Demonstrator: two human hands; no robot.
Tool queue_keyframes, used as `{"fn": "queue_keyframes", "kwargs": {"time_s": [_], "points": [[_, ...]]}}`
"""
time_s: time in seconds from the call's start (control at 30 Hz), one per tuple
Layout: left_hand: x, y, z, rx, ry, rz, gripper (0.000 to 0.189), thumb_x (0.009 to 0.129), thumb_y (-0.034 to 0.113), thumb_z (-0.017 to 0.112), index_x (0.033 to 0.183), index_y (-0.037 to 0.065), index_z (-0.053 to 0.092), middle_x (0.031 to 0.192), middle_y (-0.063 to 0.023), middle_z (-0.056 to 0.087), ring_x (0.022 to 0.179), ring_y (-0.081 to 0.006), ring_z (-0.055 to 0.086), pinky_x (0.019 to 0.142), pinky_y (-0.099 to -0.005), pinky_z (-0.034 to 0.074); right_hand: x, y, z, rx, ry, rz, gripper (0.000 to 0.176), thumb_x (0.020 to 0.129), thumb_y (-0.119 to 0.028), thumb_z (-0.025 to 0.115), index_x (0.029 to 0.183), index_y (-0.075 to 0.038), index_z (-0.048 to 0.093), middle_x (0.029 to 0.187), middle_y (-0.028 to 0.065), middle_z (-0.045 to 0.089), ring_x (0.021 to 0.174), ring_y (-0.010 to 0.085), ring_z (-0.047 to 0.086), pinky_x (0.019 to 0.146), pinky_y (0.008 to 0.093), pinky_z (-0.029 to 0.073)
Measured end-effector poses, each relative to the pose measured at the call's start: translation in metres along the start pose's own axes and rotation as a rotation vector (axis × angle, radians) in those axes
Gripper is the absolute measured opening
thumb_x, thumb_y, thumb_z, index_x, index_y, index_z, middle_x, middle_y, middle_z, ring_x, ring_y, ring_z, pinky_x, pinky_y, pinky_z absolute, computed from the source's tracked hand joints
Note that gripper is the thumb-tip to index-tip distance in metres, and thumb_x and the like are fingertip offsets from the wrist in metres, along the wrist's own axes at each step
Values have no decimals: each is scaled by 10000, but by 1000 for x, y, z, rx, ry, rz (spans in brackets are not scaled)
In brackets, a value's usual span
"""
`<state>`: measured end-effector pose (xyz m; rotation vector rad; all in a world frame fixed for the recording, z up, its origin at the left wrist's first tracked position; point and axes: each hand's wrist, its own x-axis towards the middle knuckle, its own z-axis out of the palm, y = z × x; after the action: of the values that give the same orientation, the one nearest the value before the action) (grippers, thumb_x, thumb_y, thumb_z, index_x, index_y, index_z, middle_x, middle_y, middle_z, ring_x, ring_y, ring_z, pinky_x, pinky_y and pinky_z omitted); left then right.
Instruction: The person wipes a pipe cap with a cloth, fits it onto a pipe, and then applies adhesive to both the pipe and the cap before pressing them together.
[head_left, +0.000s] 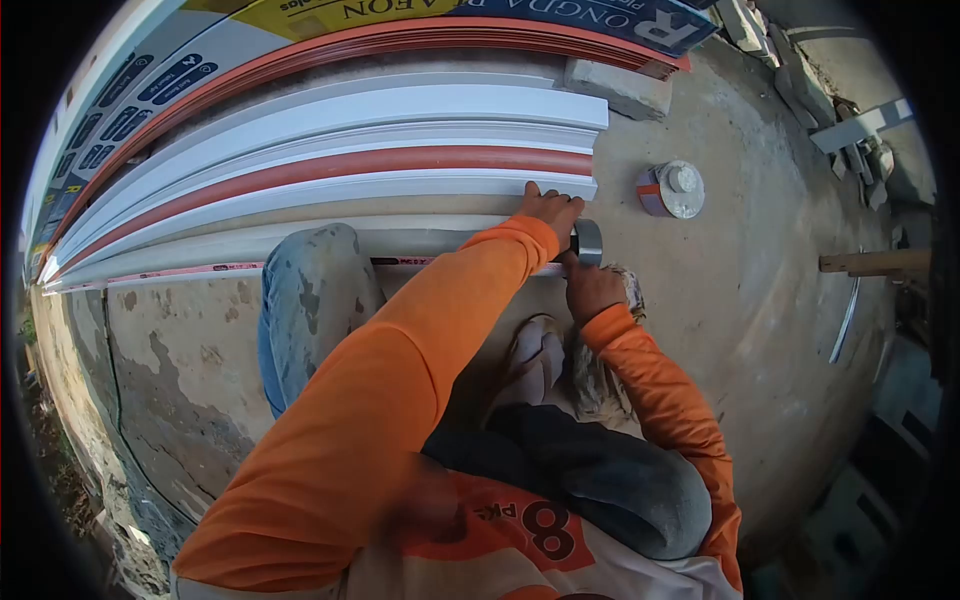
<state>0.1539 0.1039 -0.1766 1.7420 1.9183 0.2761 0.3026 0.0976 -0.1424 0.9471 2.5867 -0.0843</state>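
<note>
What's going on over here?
Someone in orange sleeves is crouched on the ground, working at the end of a long grey pipe. The left hand is over the pipe's end and the right hand is just beside it, at a round grey piece; their exact grip is hidden. Long white strips lie alongside, and a can stands nearby.

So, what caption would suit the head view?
Left hand and right hand meet at a grey ring-shaped piece, near a splattered can.
</note>
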Motion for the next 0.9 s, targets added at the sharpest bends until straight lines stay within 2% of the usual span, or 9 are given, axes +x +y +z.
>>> {"fn": "queue_keyframes", "kwargs": {"time_s": [0.17,0.27,0.43,0.7,0.9], "points": [[-3,4,-14,30,-93,-3,306,706,108,641,1006,102,579,966,-46,661,981,-223,601,865,-415,318,2,-1,1,22,-37,-24,138,901,-161,462,994,-148,563,633,104,654,570,278,670,501,394,527],[-2,3,-11,28,-85,-9,300,713,109,644,1006,101,581,966,-46,661,982,-223,600,867,-410,326,1,-2,1,22,-18,3,164,934,-204,445,942,-132,592,629,103,652,562,274,666,493,388,520],[2,3,-8,26,-87,-14,289,721,81,626,1005,112,581,966,-40,658,992,-217,595,878,-407,321,6,0,11,12,-10,56,331,982,-285,398,822,-130,643,601,82,643,547,259,656,486,382,509],[0,1,-4,33,-28,6,303,714,86,646,1008,117,581,964,-32,646,990,-212,591,875,-406,326,1,-4,-3,-4,-21,39,321,992,-278,377,883,-138,645,620,77,650,563,251,662,492,375,510],[-1,5,-23,17,-15,15,335,694,111,677,1018,126,591,1000,-42,603,997,-221,586,851,-414,344,3,-4,-16,8,18,47,286,989,-255,366,950,-128,619,628,92,646,571,273,660,506,393,514]]}}
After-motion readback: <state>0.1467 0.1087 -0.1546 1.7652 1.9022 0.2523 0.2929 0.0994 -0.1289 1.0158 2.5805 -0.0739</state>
